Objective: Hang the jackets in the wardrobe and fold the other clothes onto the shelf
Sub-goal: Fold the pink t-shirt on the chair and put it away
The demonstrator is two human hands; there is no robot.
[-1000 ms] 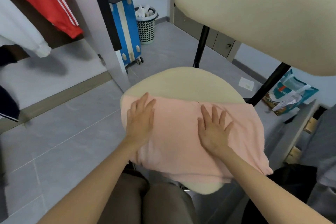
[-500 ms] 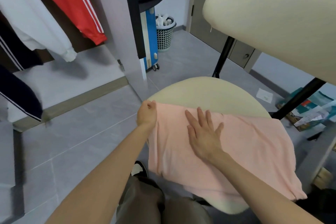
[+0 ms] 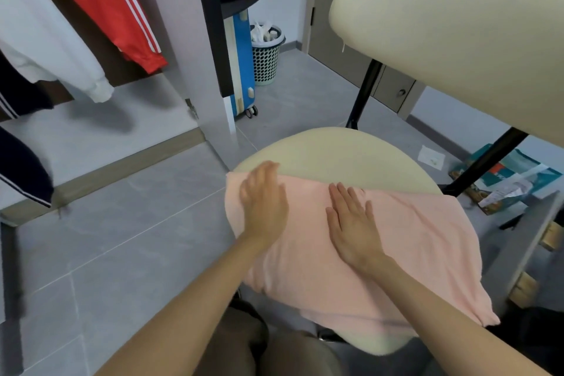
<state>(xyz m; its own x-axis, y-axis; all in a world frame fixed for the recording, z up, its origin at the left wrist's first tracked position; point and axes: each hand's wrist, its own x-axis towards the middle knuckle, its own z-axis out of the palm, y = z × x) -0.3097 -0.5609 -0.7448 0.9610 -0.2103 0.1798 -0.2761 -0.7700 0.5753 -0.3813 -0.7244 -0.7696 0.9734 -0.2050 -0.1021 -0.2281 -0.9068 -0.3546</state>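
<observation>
A red jacket (image 3: pixel 103 3) and a white jacket (image 3: pixel 45 40) already hang in the wardrobe (image 3: pixel 183 40). The pink top (image 3: pixel 412 253) lies half folded over the chair seat's (image 3: pixel 335 152) near edge. The left hand (image 3: pixel 264 195) and right hand (image 3: pixel 351 220) press it, palms flat, gripping nothing. Finishing the fold and shelving it remain.

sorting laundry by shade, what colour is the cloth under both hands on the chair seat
Pale pink cloth, plain with no pattern, seen best in the head view.

Cream padded chair seat (image 3: pixel 335 156) with matching backrest (image 3: pixel 457 27) on 2 black struts (image 3: pixel 364 91). Blue wheeled suitcase (image 3: pixel 242 64) stands upright on grey tiled floor (image 3: pixel 137 238), just beside a perforated waste basket (image 3: pixel 267 58). Magazines (image 3: pixel 512 180) and 1 paper slip (image 3: pixel 431 156) lie at right.
</observation>
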